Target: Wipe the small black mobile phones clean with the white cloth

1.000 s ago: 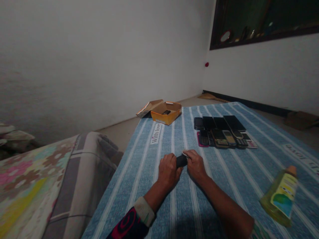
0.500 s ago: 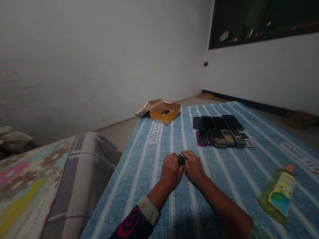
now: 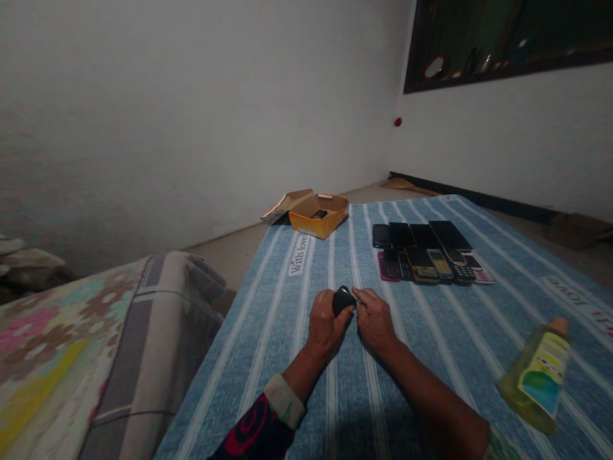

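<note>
My left hand [image 3: 325, 326] is closed around a small black phone [image 3: 341, 298], holding it upright over the blue striped cloth [image 3: 431, 358]. Beside it, my right hand [image 3: 376, 319] has its fingers pinched against the phone's right edge, with a bit of something pale between them that I cannot make out. Farther back on the cloth lie several phones in two rows [image 3: 426, 252].
An open orange cardboard box [image 3: 318, 215] with a dark item inside sits at the cloth's far left corner. A yellow-green bottle [image 3: 539, 377] lies at the right. A patterned mattress [image 3: 71, 358] is at the left. White walls enclose the corner.
My left hand has turned the black phone from lying sideways between both hands to standing more upright. My right hand stays pinched at its edge.
</note>
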Tool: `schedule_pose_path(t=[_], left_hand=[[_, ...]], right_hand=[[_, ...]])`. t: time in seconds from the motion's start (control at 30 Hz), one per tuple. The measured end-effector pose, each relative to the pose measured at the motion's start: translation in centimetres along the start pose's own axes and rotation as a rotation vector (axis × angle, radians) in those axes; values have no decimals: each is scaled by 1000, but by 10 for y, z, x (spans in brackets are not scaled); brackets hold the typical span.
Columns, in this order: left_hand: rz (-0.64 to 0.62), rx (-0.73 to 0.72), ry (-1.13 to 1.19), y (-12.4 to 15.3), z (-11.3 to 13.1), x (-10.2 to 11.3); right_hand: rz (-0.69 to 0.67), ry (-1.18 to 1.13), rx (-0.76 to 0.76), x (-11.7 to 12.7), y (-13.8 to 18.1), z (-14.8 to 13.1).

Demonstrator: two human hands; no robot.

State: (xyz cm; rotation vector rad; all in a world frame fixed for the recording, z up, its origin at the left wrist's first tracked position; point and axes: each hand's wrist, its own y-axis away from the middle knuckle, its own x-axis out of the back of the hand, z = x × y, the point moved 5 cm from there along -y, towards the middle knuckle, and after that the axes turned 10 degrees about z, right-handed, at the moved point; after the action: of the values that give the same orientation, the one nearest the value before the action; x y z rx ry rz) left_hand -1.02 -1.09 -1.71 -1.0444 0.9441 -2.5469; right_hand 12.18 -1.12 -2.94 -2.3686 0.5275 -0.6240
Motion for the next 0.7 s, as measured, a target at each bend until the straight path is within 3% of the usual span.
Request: schedule_pose_path(t=[0.1,0.27,0.5,0.7], left_hand=[[-28,-98,0,1,5,-2],[-148,-206,41,3,10,-3],[-84,31,118,-4,2,1],[-66,171,123,-7,0,4]], right_hand=[[9,21,75,2,-2,-3],[-97,20,209,1,-4,-6],[-53,-57,60,1,-5,2],[-4,-83,44,3,-4,0]])
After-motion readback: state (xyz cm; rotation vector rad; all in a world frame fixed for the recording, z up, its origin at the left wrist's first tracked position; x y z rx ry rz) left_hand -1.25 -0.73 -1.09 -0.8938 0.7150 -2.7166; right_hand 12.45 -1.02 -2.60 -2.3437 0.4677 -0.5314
